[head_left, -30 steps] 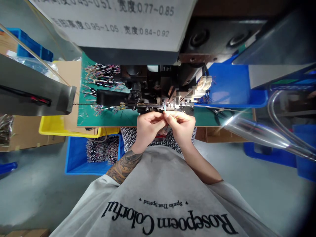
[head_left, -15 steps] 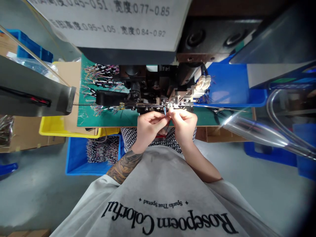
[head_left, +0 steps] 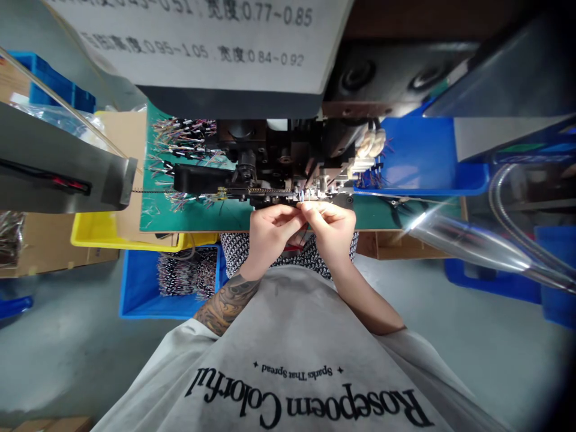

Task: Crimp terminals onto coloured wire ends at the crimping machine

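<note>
Fingers (head_left: pixel 328 211) pinch thin wires (head_left: pixel 302 196); long axis forward, ends toward machine (head_left: pixel 285 159).

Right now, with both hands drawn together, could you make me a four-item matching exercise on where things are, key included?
1. Thin wires
2. Green tabletop
3. Printed sheet
4. Yellow tray

A. At the top edge of the view
B. On the left, with cardboard in it
C. At the fingertips of the left hand and right hand
D. Beneath the black machine

Pairs: 1-C, 2-D, 3-A, 4-B
</note>
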`<state>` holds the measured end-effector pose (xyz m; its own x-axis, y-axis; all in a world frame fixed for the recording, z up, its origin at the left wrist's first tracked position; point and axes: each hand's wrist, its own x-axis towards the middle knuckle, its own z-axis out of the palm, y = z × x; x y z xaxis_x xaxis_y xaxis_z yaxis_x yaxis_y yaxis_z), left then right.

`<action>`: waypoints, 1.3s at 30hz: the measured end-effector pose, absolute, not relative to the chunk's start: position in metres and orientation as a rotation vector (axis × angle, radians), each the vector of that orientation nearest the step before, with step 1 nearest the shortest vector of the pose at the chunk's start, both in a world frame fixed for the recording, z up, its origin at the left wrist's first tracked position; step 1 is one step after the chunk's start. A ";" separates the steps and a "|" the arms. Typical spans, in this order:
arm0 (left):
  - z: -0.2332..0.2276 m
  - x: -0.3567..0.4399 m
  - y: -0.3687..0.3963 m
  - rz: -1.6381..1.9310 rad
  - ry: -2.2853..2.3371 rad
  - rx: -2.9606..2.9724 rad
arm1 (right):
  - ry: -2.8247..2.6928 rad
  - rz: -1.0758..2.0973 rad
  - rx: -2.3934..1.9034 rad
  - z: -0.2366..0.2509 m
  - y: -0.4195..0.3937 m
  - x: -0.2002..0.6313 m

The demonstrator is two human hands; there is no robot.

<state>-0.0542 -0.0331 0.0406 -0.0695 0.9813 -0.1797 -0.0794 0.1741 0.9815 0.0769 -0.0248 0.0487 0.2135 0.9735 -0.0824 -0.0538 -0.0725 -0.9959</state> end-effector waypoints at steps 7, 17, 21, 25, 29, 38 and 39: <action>0.047 -0.052 -0.034 1.160 1.215 0.980 | -0.935 1.038 -1.347 0.048 -0.022 0.077; 0.046 -0.054 -0.034 1.171 1.253 0.970 | -0.995 1.025 -1.346 0.052 -0.024 0.075; 0.048 -0.055 -0.035 1.158 1.237 0.999 | -1.001 1.016 -1.334 0.050 -0.027 0.076; 0.047 -0.053 -0.035 1.171 1.203 0.982 | -0.986 1.008 -1.331 0.048 -0.024 0.077; 0.045 -0.052 -0.034 1.192 1.217 0.977 | -1.008 1.006 -1.344 0.050 -0.019 0.076; 0.043 -0.052 -0.033 1.191 1.256 0.948 | -1.012 1.013 -1.396 0.053 -0.019 0.074; 0.043 -0.052 -0.033 1.189 1.259 0.950 | -1.012 1.020 -1.397 0.052 -0.020 0.074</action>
<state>-0.0524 -0.0327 0.0432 -0.0707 0.9807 -0.1825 -0.1265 0.1726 0.9768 0.0740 -0.0201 0.0517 0.2703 0.9617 -0.0453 0.0381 -0.0577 -0.9976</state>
